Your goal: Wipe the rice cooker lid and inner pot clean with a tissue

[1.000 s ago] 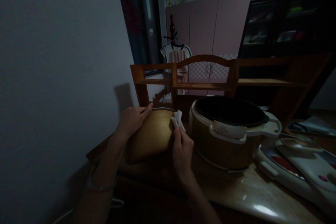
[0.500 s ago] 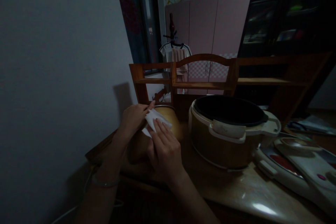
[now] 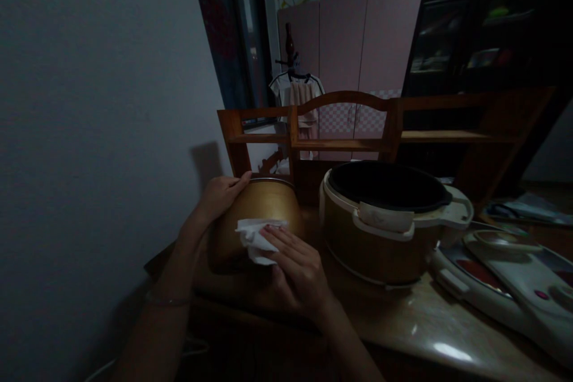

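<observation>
A gold-coloured pot (image 3: 273, 200) with a thin metal rim stands on the left part of the table, close to the wall. My left hand (image 3: 222, 196) grips its upper left edge, the thumb lying along the rim. Under the fingers of my right hand (image 3: 301, 265), a crumpled white tissue (image 3: 257, 242) is pressed against the near side of the pot. To the right stands a round cooker body (image 3: 369, 250) with a dark inside, a pale rim and pale handles.
A pale cooker lid (image 3: 505, 274) lies at the right of the glossy table (image 3: 430, 331). Along the back runs a wooden shelf rack (image 3: 342, 145). The white wall (image 3: 111, 101) bounds the left side, and a white cable (image 3: 101, 370) hangs low there.
My right hand has moved the tissue down from near the rim to the middle of the pot's side. My left hand stays at the rim, slightly further left.
</observation>
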### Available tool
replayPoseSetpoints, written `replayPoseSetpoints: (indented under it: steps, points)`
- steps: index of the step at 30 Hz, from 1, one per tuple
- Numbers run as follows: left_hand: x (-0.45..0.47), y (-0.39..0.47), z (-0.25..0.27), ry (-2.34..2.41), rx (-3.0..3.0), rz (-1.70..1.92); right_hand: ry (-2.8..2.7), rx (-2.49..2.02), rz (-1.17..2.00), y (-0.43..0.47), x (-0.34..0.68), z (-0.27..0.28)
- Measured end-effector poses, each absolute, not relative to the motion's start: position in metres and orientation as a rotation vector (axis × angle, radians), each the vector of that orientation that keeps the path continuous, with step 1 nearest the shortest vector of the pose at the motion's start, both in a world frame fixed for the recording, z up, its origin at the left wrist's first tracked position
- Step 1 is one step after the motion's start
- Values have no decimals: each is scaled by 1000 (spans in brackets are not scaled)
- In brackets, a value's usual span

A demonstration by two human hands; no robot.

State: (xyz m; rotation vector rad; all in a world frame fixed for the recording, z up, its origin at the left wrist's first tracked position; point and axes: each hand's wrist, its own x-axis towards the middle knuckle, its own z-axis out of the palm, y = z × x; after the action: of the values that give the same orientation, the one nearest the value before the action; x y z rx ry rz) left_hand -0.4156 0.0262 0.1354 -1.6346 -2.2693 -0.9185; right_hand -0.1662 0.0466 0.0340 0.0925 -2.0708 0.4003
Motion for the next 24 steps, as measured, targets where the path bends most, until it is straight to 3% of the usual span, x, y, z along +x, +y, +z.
replayPoseSetpoints:
  steps: [13, 24]
  points:
    - [-425, 27, 133, -2261, -1669, -1012, -1699, -284, 788, 58, -159, -21]
    - [-429, 21, 130, -2316, -1592, -1101, -1469, -645, 902, 62, -165, -43]
